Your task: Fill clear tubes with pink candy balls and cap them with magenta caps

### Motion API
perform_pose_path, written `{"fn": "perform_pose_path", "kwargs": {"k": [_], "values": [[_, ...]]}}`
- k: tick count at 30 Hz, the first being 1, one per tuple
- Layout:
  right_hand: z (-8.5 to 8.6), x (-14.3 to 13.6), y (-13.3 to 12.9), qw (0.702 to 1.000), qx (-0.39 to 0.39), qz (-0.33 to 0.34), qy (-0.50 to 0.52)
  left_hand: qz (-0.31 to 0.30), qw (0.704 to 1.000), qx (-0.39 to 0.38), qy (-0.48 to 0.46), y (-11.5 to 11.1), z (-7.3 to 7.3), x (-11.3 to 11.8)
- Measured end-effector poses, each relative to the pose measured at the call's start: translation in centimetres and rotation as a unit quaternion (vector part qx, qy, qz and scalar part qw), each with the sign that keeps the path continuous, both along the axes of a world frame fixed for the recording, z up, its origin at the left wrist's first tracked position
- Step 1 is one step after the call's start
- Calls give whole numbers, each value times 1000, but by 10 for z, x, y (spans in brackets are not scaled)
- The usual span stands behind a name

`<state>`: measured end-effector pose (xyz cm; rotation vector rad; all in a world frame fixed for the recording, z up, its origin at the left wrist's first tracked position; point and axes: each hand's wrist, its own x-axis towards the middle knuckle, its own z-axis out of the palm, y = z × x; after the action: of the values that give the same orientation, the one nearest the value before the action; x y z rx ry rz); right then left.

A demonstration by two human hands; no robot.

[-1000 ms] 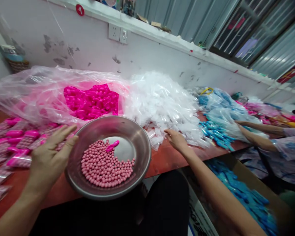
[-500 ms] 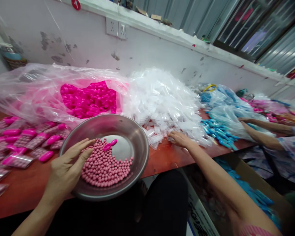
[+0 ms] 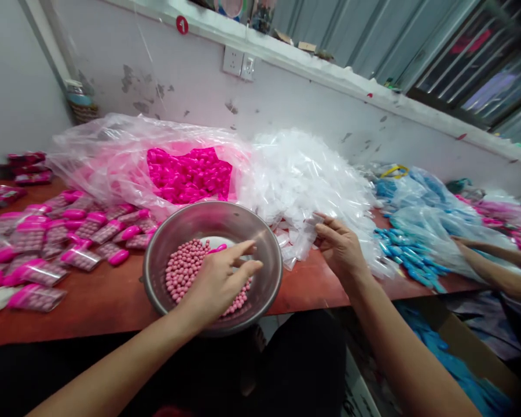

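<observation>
My left hand [image 3: 223, 275] is over the metal bowl [image 3: 156, 289], thumb and fingers apart with nothing between them. Pink beads [image 3: 184, 266] lie in the bowl, partly hidden by that hand. A bright pink plastic piece [image 3: 218, 248] shows just behind my fingers. To the right of the bowl, my right hand [image 3: 336, 240] is raised a little, its thumb and fingertips pinched on what looks like a small clear plastic case [image 3: 304, 238]. Behind it rises a heap of clear plastic cases [image 3: 308, 174]; the see-through material makes the held one's outline hard to trace.
Bead-filled clear packs with pink caps [image 3: 106, 231] cover the table's left side. A plastic bag [image 3: 95, 150] holds bright pink pieces [image 3: 191, 174]. Blue pieces [image 3: 410, 255] lie at right, near another person's arms [image 3: 495, 266]. Behind is the wall [image 3: 286, 104].
My left hand has moved right, from the bowl's left rim to over the beads. The right hand has lifted off the cases with its fingers pinched. The view has turned left.
</observation>
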<state>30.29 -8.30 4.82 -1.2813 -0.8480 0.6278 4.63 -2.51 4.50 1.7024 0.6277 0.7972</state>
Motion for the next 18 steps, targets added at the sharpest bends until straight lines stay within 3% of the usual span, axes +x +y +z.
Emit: {"fn": "perform_pose_path", "kwargs": {"k": [3, 6, 10, 14, 18], "values": [[16, -59, -2, 989, 14, 63, 134, -31, 999, -40, -16, -6, 2, 18], [14, -92, -2, 978, 29, 76, 190, -46, 997, -59, -15, -11, 1, 24], [3, -97, 9, 961, 68, 24, 266, -14, 997, -67, 29, -29, -3, 18], [2, -90, 14, 929, 166, -68, 324, -27, 987, -154, 46, -50, -10, 0], [-2, -101, 7, 960, 145, -4, 240, 33, 979, -203, -4, -42, -8, -20]]}}
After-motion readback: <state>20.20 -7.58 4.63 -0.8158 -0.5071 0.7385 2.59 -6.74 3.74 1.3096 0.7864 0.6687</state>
